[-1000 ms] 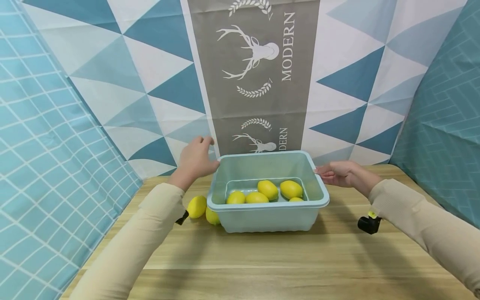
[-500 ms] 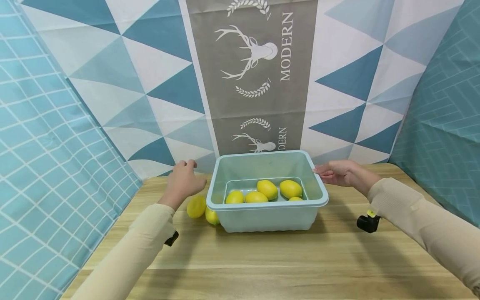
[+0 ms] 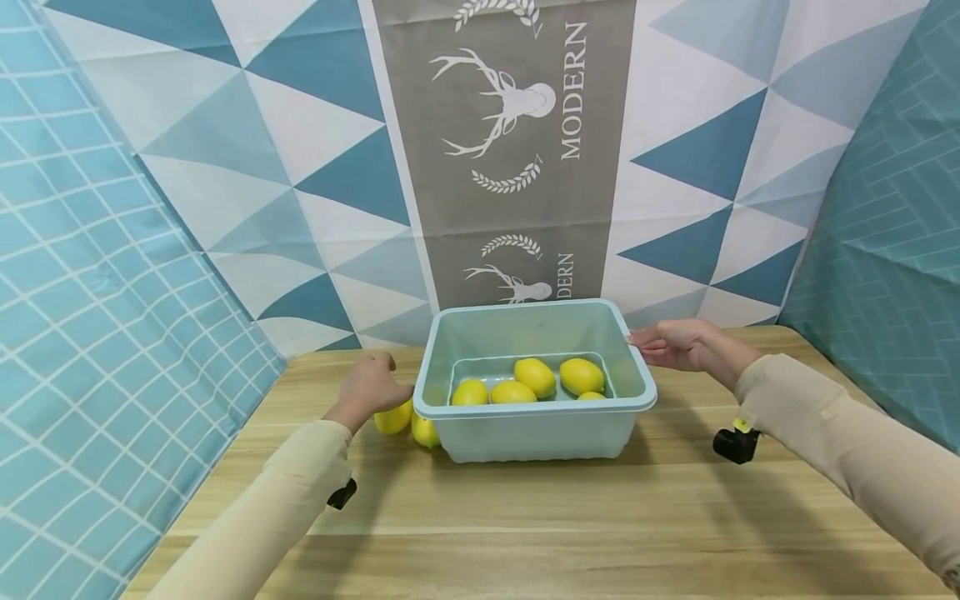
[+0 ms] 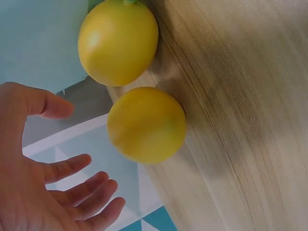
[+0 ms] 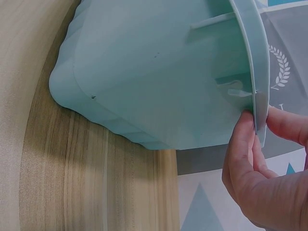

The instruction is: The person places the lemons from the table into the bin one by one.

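A pale blue-green plastic bin (image 3: 534, 437) stands on the wooden table with several yellow lemons (image 3: 534, 378) inside. My right hand (image 3: 684, 343) pinches the bin's right rim; in the right wrist view, the thumb (image 5: 286, 126) lies over the rim and the fingers sit beneath it. Two more lemons lie on the table left of the bin. My left hand (image 3: 369, 390) hovers over the outer lemon (image 4: 147, 125), fingers spread and nothing in its grasp. The other lemon (image 4: 118, 43) lies right beside the bin wall, its stem end greenish.
The wooden table (image 3: 540, 525) extends in front of the bin. A patterned cloth backdrop (image 3: 525, 200) rises behind, with blue tiled-look cloths on the left (image 3: 90, 275) and right (image 3: 885, 217). Black wrist cameras hang below both sleeves.
My left hand has moved from beside the bin's left rim leftward and down to the outer loose lemon. My right hand has stayed on the rim, and the bin looks unmoved.
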The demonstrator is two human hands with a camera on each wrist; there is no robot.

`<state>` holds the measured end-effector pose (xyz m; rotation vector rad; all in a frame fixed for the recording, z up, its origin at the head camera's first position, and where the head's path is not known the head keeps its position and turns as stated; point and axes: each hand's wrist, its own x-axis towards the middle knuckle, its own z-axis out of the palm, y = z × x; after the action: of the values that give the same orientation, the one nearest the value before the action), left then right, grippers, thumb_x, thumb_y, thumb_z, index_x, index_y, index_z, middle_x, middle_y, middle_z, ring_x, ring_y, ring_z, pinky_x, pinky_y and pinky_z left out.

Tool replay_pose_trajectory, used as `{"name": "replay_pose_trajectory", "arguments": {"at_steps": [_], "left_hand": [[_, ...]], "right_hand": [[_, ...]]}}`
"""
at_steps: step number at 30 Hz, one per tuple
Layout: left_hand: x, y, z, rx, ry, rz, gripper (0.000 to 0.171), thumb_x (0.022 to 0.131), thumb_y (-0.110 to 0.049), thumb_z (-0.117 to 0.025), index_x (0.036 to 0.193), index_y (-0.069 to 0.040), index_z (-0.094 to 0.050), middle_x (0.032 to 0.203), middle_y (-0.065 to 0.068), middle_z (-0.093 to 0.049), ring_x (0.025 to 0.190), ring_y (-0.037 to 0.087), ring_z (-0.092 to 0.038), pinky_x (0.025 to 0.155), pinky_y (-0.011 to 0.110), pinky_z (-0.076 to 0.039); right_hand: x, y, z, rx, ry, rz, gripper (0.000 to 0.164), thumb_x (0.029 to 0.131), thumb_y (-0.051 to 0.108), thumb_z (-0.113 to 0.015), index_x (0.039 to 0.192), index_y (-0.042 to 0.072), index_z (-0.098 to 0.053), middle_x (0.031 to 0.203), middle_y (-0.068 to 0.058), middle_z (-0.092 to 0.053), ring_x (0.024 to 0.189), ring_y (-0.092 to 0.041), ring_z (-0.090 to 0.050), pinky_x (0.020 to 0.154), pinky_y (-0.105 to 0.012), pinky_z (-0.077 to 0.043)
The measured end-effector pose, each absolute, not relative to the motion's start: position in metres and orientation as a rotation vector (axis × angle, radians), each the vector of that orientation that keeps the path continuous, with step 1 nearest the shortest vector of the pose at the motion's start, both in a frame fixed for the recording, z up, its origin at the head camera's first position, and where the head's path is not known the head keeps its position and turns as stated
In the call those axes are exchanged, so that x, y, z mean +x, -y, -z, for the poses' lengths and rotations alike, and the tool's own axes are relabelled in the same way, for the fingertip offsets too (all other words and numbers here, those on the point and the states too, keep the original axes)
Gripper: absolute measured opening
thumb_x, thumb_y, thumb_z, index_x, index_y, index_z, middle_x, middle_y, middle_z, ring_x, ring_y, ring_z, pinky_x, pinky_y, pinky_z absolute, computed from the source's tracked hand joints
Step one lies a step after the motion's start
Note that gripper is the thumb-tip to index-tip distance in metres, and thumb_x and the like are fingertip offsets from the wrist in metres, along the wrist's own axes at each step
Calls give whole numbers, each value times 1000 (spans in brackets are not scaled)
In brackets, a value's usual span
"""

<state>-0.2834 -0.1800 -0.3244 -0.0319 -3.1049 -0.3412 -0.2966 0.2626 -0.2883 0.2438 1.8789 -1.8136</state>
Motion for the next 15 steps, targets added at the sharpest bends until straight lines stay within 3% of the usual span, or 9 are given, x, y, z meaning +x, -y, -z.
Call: {"name": "replay_pose_trajectory", "arguments": {"at_steps": [4,10,15], "left_hand": [[-286,181,325,-18,3135,396,62,79,-41,-61,123,3,-54,122,24,-60,102,35,-60,79,46,-53],[-290,183,331,-2,3187,485,54,78,-37,-63,112,4,-57,110,22,-63,87,28,-59,68,36,-51],[-290,185,338,-4,3201,525,52,77,-36,-65,109,4,-57,107,21,-63,83,26,-56,65,33,-49]], "right_hand": [[-297,-263,288,243,-1880,1812,31,90,8,-63,118,5,-48,86,3,-63,79,-7,-64,81,-19,-57],[-297,-264,287,241,-1882,1808,34,90,9,-64,119,5,-47,87,3,-62,80,-8,-63,81,-19,-57],[-297,-263,288,252,-1862,1823,30,90,7,-63,117,5,-48,86,2,-63,79,-8,-64,81,-20,-57]]}}
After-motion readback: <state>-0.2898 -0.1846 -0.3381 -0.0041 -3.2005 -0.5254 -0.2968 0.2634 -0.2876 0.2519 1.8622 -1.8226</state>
